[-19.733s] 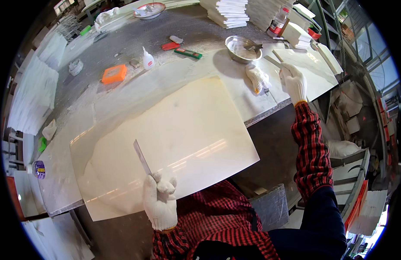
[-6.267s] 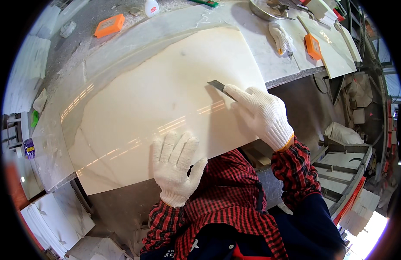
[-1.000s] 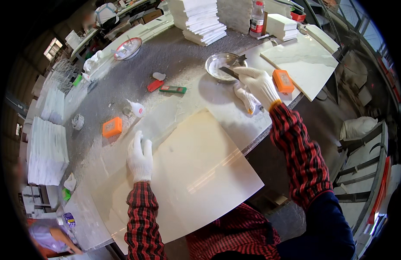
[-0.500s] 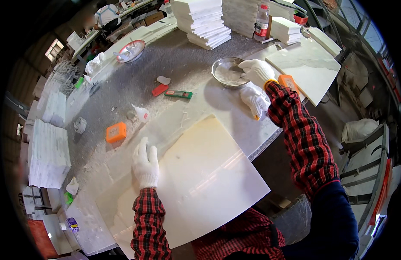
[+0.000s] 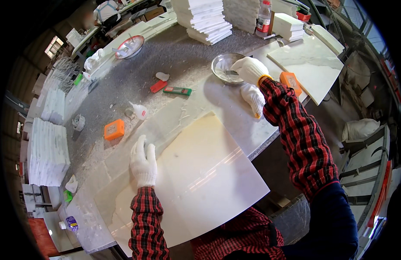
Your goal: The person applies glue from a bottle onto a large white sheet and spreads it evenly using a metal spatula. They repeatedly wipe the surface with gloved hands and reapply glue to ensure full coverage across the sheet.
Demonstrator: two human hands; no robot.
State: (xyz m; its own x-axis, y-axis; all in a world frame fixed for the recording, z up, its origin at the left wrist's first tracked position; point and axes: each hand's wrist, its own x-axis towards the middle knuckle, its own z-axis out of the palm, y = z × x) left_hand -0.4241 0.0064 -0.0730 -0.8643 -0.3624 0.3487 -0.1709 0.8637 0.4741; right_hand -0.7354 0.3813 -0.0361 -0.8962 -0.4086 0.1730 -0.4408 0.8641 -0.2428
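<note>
A large, glossy, cream-white stone slab (image 5: 209, 182) lies at the near side of the work table. Flat on its left part rests my left hand (image 5: 143, 162), white-gloved, with the fingers stretched out and apart. My right hand (image 5: 251, 70), gloved too, is closed at the rim of a round metal bowl (image 5: 218, 60) holding pale powder or paste. From its fingers a flat grey scraper (image 5: 231, 73) reaches into the bowl; the handle is hidden in the glove. A crumpled white glove (image 5: 253, 99) lies just below that hand.
An orange box (image 5: 114, 129), a small white squeeze bottle (image 5: 140, 111) and a green-and-grey cutter (image 5: 177, 91) lie beyond the slab. Another orange box (image 5: 290, 82) sits by my right wrist. Stacked white tiles (image 5: 205, 21), a red-labelled bottle (image 5: 263, 19) and a veined slab (image 5: 306, 65) stand farther off.
My right hand has shifted slightly left over the bowl, and the scraper's blade now shows. My left hand stays on the slab; the view has turned a little.
</note>
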